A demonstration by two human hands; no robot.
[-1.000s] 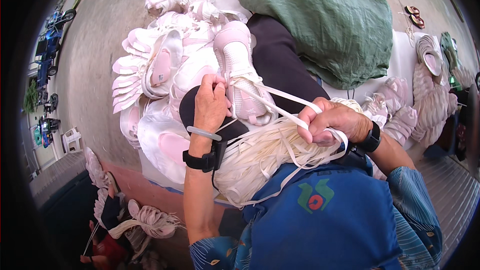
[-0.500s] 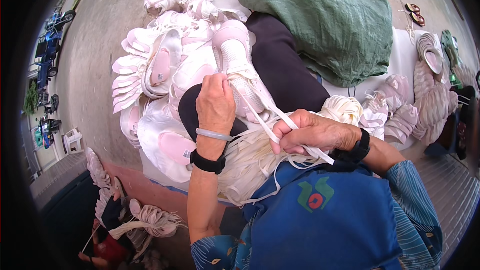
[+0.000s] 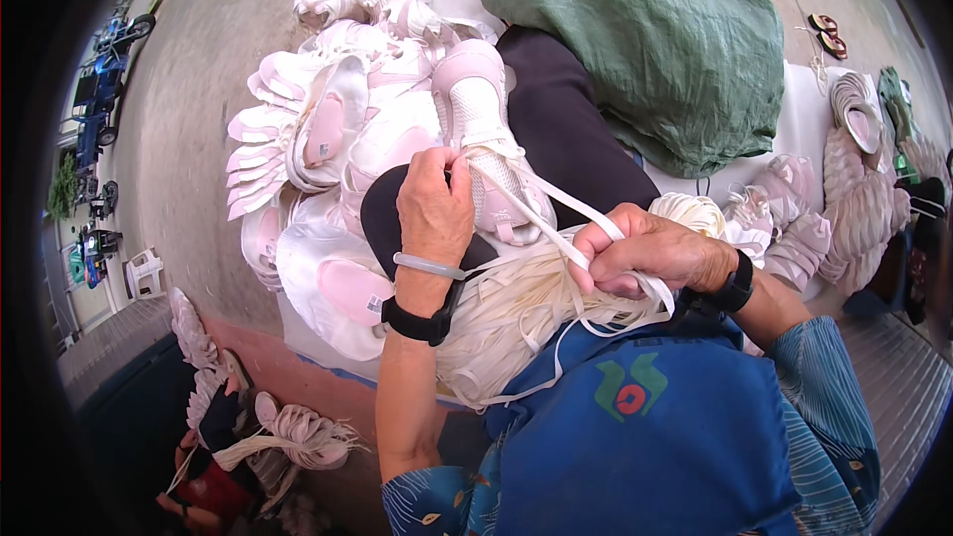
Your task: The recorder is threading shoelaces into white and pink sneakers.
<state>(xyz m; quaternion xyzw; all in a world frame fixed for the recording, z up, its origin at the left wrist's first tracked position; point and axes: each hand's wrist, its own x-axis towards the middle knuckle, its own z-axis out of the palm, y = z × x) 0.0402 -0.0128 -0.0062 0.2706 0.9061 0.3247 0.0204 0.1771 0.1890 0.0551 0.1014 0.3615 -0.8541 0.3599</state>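
A white and pink shoe upper (image 3: 475, 104) lies against my dark-trousered leg (image 3: 561, 109), its toe pointing away from me. White shoelace (image 3: 561, 201) runs from its eyelets toward me in two strands. My left hand (image 3: 435, 203) is beside the upper, thumb and fingertips pinched on the lace close to the eyelets. Lower right, my right hand (image 3: 650, 248) is closed around the strands, and a loop of lace hangs below its fingers. Under both hands a thick bundle of loose cream-white laces (image 3: 521, 323) spreads over my lap, next to my blue apron (image 3: 645, 447).
Stacked shoe uppers (image 3: 333, 124) fill the left of the table. A green woven sack (image 3: 635, 40) bulks at the far side. More pink uppers (image 3: 859, 199) stand at right. Sandals (image 3: 827, 35) lie on the ground. At lower left another person (image 3: 204, 491) sits by bundled uppers.
My right hand has moved a little to the right with the lace strands, and the lace below its fingers now forms a loop. My left hand keeps its pinch by the eyelets.
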